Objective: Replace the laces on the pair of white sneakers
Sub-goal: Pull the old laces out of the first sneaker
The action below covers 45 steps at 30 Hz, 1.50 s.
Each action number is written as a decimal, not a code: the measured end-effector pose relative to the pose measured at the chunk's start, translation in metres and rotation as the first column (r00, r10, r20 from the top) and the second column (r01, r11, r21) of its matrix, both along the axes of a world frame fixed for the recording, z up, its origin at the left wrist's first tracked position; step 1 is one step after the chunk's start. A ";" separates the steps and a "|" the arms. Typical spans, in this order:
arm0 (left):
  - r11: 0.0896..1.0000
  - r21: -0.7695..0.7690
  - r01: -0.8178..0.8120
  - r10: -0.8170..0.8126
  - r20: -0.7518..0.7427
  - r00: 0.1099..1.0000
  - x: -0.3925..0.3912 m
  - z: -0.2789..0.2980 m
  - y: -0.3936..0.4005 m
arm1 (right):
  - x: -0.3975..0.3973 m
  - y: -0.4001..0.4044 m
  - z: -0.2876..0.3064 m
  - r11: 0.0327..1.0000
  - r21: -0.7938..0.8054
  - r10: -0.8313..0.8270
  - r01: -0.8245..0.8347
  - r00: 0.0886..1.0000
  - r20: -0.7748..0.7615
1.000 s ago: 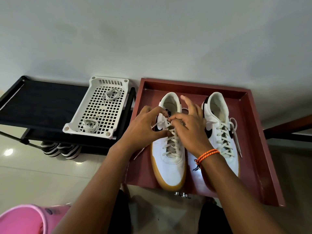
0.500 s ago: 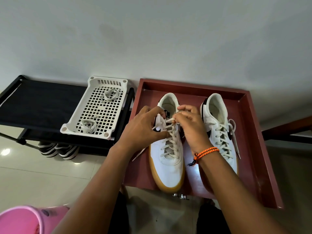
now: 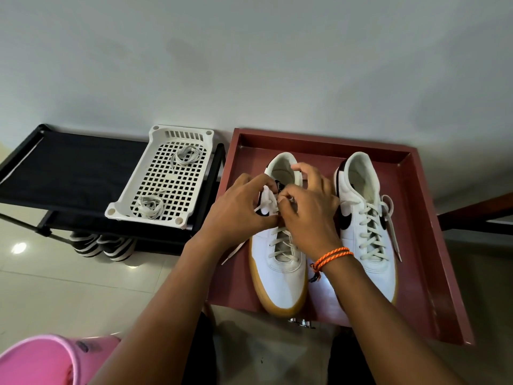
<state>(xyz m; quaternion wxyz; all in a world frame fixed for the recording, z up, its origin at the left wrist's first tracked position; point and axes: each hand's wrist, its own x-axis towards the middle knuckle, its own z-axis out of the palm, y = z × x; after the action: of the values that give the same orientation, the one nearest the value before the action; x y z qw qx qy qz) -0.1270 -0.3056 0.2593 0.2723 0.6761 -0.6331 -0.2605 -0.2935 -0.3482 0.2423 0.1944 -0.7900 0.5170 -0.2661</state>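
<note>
Two white sneakers with gum soles stand side by side in a red-brown tray. The right sneaker is laced, its lace ends hanging over its right side. Over the top eyelets of the left sneaker, my left hand pinches the lace against the shoe's left side, and my right hand pinches the lace near the tongue. One loose lace end trails onto the tray at the left. A white perforated basket holds two coiled laces.
The basket sits on a black shelf rack left of the tray, with dark striped shoes beneath it. A pink bucket stands at the bottom left. A pale wall lies behind, a tiled floor below.
My right hand's fingers, spread a second ago, have curled down onto the lace near the tongue. Both hands stay at the left sneaker's top eyelets.
</note>
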 end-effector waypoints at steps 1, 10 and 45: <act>1.000 0.007 0.000 0.000 0.000 1.000 0.000 0.000 0.000 | -0.001 -0.004 0.000 0.997 0.074 -0.001 -0.006 0.996 0.094; 1.000 0.023 0.018 -0.017 -0.037 0.999 0.004 -0.002 0.000 | -0.006 -0.008 0.014 0.985 -0.032 -0.153 0.167 0.954 0.258; 0.999 0.041 0.016 -0.014 -0.038 0.999 0.004 0.002 0.000 | -0.004 -0.010 0.009 0.986 0.067 -0.167 0.154 0.924 0.345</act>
<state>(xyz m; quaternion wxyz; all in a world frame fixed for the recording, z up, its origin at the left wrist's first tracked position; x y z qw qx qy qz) -0.1232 -0.3055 0.2615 0.2683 0.6716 -0.6275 -0.2884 -0.2970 -0.3587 0.2510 0.2761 -0.6813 0.5423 -0.4069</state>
